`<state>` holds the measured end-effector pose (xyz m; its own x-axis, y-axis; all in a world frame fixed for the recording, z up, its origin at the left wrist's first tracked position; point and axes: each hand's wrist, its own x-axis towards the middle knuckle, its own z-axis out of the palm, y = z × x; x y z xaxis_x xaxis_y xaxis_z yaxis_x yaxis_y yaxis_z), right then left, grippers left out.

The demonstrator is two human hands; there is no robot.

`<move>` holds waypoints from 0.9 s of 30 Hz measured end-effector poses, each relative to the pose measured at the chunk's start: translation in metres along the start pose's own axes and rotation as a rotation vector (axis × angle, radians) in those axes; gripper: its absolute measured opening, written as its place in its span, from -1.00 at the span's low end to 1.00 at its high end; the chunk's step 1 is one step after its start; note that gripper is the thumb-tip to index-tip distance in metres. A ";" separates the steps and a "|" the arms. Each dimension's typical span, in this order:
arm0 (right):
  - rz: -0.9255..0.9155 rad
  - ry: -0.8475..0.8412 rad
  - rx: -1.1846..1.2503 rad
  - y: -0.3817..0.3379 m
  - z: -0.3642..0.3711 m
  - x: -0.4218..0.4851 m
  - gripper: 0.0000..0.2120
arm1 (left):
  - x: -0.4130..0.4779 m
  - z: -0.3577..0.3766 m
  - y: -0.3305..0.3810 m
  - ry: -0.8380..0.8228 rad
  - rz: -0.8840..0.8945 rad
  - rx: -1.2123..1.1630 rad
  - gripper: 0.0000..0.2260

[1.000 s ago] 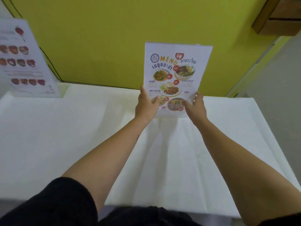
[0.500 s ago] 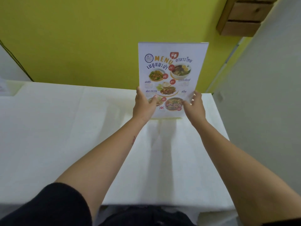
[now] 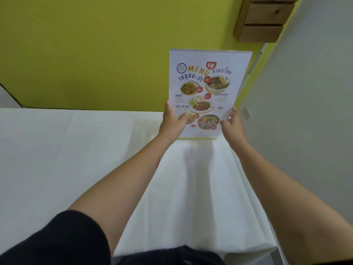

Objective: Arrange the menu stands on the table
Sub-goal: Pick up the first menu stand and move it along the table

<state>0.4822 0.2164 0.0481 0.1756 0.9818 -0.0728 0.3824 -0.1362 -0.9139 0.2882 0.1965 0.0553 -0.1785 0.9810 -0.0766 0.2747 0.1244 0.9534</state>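
A white menu stand (image 3: 207,87) with food photos and the word MENU stands upright near the far right corner of the white-clothed table (image 3: 76,159). My left hand (image 3: 172,122) grips its lower left edge, thumb on the printed face. My right hand (image 3: 234,125) holds its lower right edge. The stand's bottom edge sits at or just above the cloth; I cannot tell whether it touches.
A yellow wall (image 3: 95,50) runs behind the table. A grey wall (image 3: 305,131) closes the right side, close to the table's right edge. A wooden slatted box (image 3: 265,18) hangs at the upper right.
The view has swung right; the other menu stand at the far left has left the frame. Both hands keep their hold on the stand, which now sits nearer the table's right corner.
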 end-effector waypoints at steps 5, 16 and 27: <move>0.000 0.005 -0.080 0.001 -0.004 0.024 -0.38 | 0.018 0.009 -0.001 -0.016 -0.040 -0.033 -0.28; 0.032 0.020 0.000 0.014 -0.003 0.055 -0.39 | 0.048 0.023 -0.005 -0.007 -0.060 -0.054 -0.31; 0.021 -0.002 -0.039 0.021 -0.001 0.057 -0.36 | 0.056 0.023 -0.014 -0.070 -0.025 -0.017 -0.36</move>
<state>0.5009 0.2691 0.0253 0.1818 0.9789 -0.0930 0.4139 -0.1619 -0.8958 0.2956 0.2534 0.0310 -0.1188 0.9856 -0.1201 0.2544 0.1472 0.9558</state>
